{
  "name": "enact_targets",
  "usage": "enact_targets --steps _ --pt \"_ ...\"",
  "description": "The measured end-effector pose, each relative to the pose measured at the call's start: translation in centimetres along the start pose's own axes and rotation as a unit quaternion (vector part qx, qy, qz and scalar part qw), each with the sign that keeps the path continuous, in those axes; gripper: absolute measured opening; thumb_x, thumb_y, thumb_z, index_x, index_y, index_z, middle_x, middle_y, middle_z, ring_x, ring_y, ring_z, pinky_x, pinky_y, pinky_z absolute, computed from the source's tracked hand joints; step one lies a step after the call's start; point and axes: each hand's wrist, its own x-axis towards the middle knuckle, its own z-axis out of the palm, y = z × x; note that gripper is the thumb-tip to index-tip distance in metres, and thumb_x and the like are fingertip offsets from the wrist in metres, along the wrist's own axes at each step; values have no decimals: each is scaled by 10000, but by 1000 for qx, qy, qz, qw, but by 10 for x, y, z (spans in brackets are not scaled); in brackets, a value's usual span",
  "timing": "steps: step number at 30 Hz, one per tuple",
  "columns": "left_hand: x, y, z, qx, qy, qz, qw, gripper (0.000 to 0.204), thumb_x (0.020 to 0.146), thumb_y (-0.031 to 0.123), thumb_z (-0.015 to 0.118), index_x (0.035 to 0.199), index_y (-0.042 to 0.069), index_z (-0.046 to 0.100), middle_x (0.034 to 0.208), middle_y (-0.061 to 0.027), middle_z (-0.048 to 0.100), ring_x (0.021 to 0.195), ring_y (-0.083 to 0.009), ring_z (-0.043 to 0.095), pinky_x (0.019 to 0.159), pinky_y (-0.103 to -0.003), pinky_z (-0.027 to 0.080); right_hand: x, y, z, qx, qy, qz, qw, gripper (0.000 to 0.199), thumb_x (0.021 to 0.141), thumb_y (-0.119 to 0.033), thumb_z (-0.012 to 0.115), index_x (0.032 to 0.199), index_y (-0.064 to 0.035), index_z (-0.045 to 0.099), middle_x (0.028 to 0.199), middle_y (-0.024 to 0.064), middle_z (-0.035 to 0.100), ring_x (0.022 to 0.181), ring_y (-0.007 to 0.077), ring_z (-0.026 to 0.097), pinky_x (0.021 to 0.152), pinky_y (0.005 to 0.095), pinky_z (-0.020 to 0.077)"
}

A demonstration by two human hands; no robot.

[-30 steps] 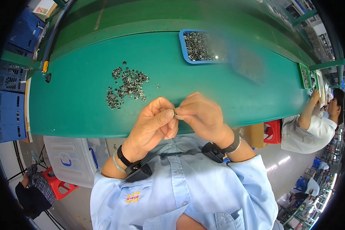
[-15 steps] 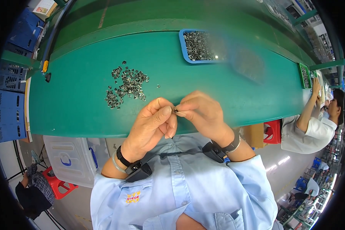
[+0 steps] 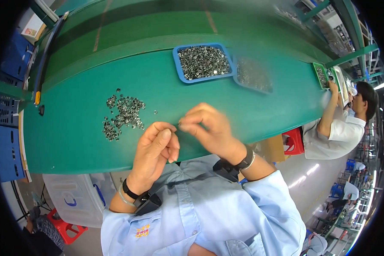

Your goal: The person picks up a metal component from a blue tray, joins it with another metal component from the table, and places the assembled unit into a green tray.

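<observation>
My left hand (image 3: 154,148) hovers over the near edge of the green table (image 3: 81,141), fingers curled, thumb against the forefinger; nothing shows in it. My right hand (image 3: 210,130) is just to its right and a little higher, motion-blurred, its fingertips pinched on what looks like a small metal part. A gap separates the two hands. A loose pile of small metal parts (image 3: 123,116) lies on the table to the left of my left hand. A blue tray (image 3: 176,68) full of similar parts stands farther back.
A second tray (image 3: 254,75) of parts, blurred, sits right of the blue one. Another person (image 3: 337,128) in a white shirt works at the table's right end. Blue crates (image 3: 6,145) stand at the left, and a translucent bin (image 3: 74,200) is under the table.
The hands were pressed together at the fingertips; now they have parted, and the right hand has lifted up and away from the left.
</observation>
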Motion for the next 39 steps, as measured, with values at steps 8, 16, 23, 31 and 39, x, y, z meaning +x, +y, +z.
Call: enact_targets --steps 8,16,23,31,39 --pt "-12 4 -22 66 37 -28 997 133 937 163 522 998 47 542 720 -42 575 557 -96 513 479 -216 392 56 54 -50 -210 89 52 972 123 794 -89 657 894 -25 624 838 89 627 791 215 608 713 320 482" --pt "-16 3 -39 64 -17 -45 997 127 934 164 527 977 48 551 732 -34 579 593 -82 529 503 -210 410 50 39 18 -225 -132 -27 965 121 784 -126 658 868 -45 626 885 90 601 825 266 577 722 360 469" --pt "-19 10 -42 30 2 -41 999 135 942 168 514 983 43 545 735 -33 573 582 -83 519 501 -216 409 41 39 48 -221 -200 -51 953 136 737 -138 694 830 -73 619 854 48 589 809 255 561 689 358 456" --pt "-10 12 -27 12 68 -15 997 165 948 184 509 987 26 536 757 -44 576 573 -80 512 485 -214 396 21 3 37 -155 -99 -115 976 212 675 -77 734 850 -101 617 850 38 587 759 246 563 651 346 440" --pt "-5 5 -14 110 57 17 992 164 937 175 529 984 19 548 775 -52 590 567 -83 518 475 -205 394 3 -3 24 -161 -70 -112 978 253 661 -70 742 869 -108 602 850 25 586 750 224 562 645 331 429"
